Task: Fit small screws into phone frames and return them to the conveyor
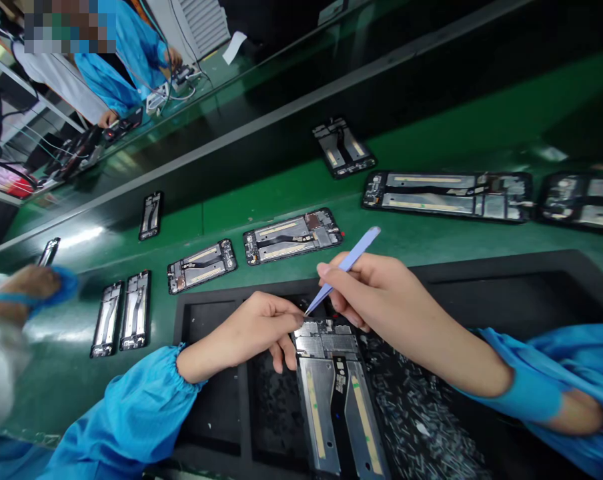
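Observation:
In my right hand is a pair of blue tweezers, held like a pen with the tip pointing down and left. The tip reaches the upper left corner of an opened phone, which has bare metal plates, yellowish strips and a black ribbon cable. My left hand grips that same corner, its thumb and forefinger closed beside the tweezer tip. Anything tiny between the tip and those fingertips is too small to make out. Beneath the phone is a black compartmented tray.
Many small clear slivers fill the tray's right compartment. Beyond it on the green bench lie several more opened phones. A co-worker's blurred hand is at the left; people in blue and white sleeves are at the far bench.

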`<control>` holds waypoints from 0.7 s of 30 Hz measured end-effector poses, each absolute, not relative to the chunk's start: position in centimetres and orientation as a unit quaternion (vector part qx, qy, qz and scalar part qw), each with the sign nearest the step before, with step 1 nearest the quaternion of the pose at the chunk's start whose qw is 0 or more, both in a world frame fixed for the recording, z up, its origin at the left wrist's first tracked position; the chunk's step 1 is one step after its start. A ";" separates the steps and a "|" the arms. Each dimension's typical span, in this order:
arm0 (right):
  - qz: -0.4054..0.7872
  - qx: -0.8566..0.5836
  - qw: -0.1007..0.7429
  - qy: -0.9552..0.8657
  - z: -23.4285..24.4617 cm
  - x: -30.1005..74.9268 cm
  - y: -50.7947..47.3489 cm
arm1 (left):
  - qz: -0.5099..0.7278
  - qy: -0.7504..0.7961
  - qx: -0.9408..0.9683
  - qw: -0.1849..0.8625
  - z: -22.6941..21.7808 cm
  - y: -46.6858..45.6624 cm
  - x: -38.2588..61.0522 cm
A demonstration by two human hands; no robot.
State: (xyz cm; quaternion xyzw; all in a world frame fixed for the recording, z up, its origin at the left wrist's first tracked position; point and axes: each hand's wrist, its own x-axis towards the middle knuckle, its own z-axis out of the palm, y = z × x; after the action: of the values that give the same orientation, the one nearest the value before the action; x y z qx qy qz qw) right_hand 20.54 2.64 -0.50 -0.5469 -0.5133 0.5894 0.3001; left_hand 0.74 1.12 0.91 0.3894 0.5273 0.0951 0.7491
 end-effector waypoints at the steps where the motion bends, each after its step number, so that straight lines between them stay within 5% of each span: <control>1: 0.591 -0.546 0.300 -0.512 -0.5 20.6 2.7 | 0.094 0.528 0.390 0.749 0.9 1.1 0.7; 16: 0.668 -0.517 0.333 -0.419 0.0 20.2 3.6 | 0.084 0.556 0.411 0.717 1.3 1.1 0.5; 21: 0.685 -0.488 0.387 -0.379 1.5 20.7 3.8 | 0.161 0.656 0.514 0.529 4.8 -3.4 -0.1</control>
State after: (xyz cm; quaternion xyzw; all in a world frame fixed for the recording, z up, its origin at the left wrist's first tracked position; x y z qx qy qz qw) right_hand 20.67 3.78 1.45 -0.4877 -0.3785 0.6849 0.3870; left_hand -0.06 -3.41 4.79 0.5138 0.6558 0.1607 0.5293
